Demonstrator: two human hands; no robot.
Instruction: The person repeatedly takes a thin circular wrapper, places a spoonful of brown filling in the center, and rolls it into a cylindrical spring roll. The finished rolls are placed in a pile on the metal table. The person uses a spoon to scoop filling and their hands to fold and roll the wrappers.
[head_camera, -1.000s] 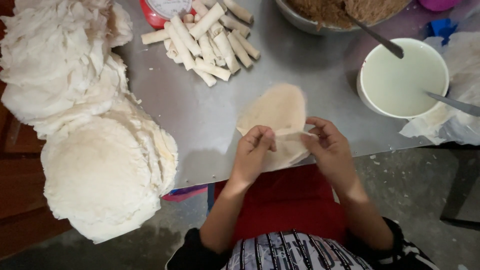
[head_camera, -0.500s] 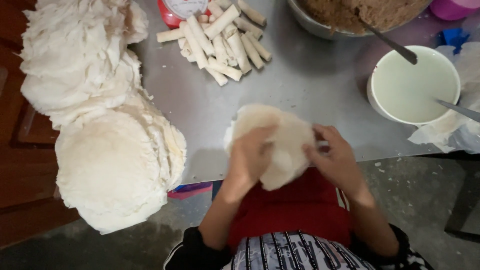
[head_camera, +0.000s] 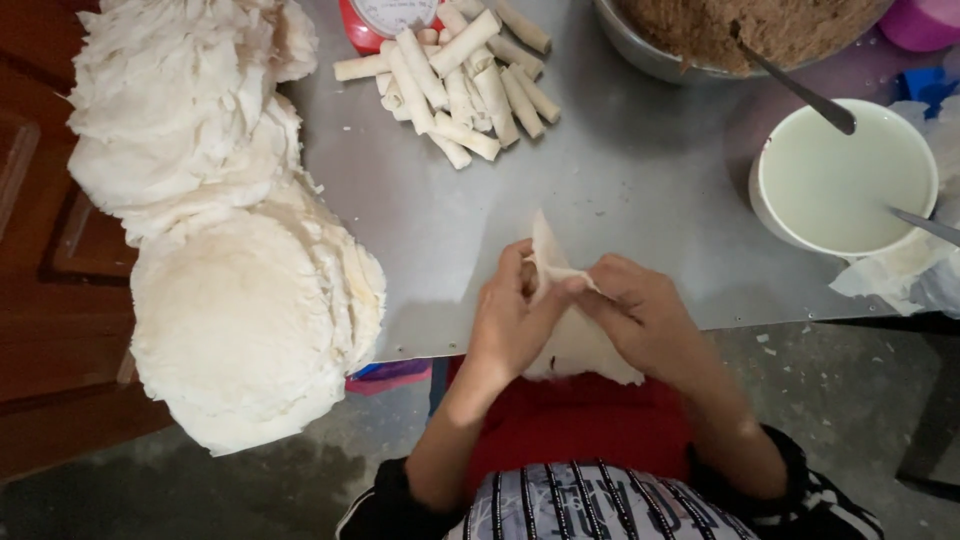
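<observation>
The hands (head_camera: 580, 315) hide the wrapper's (head_camera: 590, 350) middle; the filling bowl (head_camera: 650, 50) is cut off.

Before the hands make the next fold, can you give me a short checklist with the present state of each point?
1. Both hands hold the wrapper: ok. The left hand and right hand pinch the thin white wrapper at its folded top.
2. Wrapper is over the metal table: ok, at its near edge.
3. Wrapper is whole, no tear: cannot tell, the hands cover much of it.
4. Filling is inside: cannot tell, the fold hides it.
5. Bowl of pale liquid is near the right hand: ok.
6. Room beside the finished rolls: ok, bare metal lies next to them.
</observation>
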